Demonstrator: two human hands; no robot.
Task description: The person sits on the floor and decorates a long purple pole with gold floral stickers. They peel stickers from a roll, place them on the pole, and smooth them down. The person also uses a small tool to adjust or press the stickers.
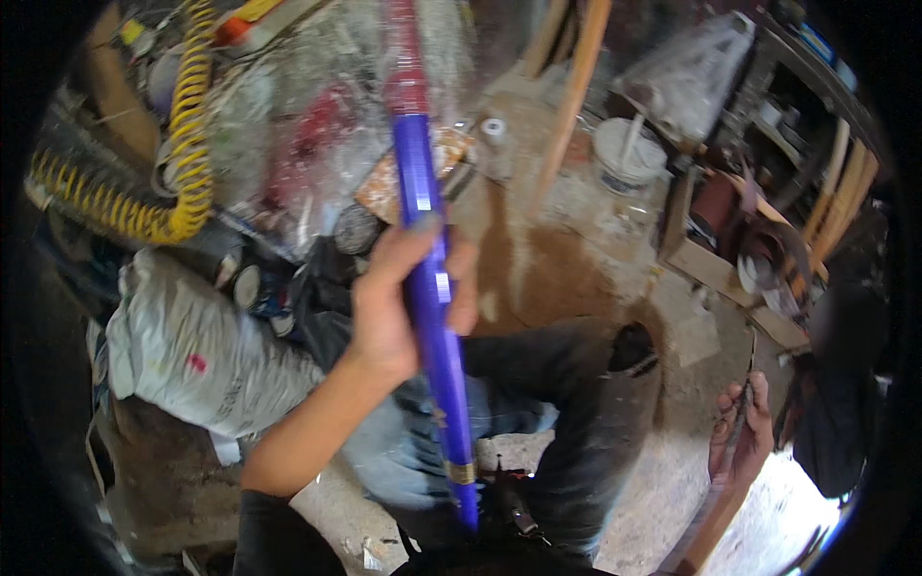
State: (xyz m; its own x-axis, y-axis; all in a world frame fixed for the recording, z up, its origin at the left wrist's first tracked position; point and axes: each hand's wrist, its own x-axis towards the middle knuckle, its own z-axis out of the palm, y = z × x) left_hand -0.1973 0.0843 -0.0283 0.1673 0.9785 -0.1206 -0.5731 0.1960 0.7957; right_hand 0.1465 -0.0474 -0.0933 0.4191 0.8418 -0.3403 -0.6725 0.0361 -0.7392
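A long glossy pole [416, 163], purple-blue along its lower part and dark red toward its far end, runs upright through the middle of the view. My left hand [394, 298] is wrapped round its purple stretch, with the thumb lying along the top. Near the pole's low end is a gold band [461, 472]. Off to the right, my right hand [744, 432] grips a thin, slender tool [752, 357] whose tip points away from me; its exact kind is too small to make out. The two hands are well apart.
A coiled yellow air hose [192, 144] hangs at the left above a stuffed white sack [202, 355]. Beyond the pole stands a white bucket [629, 158]. At the right, a wooden box [706, 264] holds brown sandpaper-like rolls; wooden sticks [571, 106] lean nearby.
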